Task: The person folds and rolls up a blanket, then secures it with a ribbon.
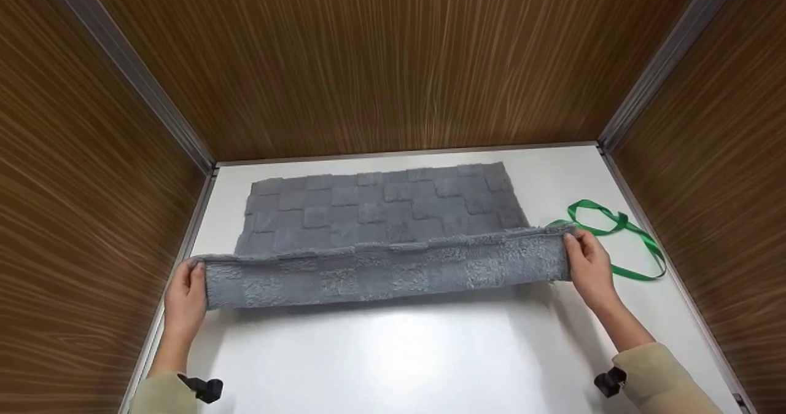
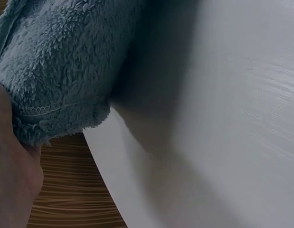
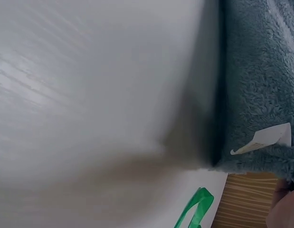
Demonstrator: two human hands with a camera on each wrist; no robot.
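Note:
A grey fluffy towel (image 1: 381, 223) with a checkered pattern lies on the white table (image 1: 405, 352), its near edge lifted and folded back. My left hand (image 1: 184, 297) grips the towel's near left corner (image 2: 56, 85). At the opposite end, my right hand (image 1: 588, 266) grips the near right corner (image 3: 260, 95), where a white label (image 3: 265, 138) sticks out. A green ribbon (image 1: 620, 236) lies on the table just right of that hand, also showing in the right wrist view as a green ribbon (image 3: 196, 209).
Wood-grain walls (image 1: 393, 58) close in the table on the left, back and right, with metal corner strips (image 1: 132, 73). Bare white tabletop stretches between the towel and me.

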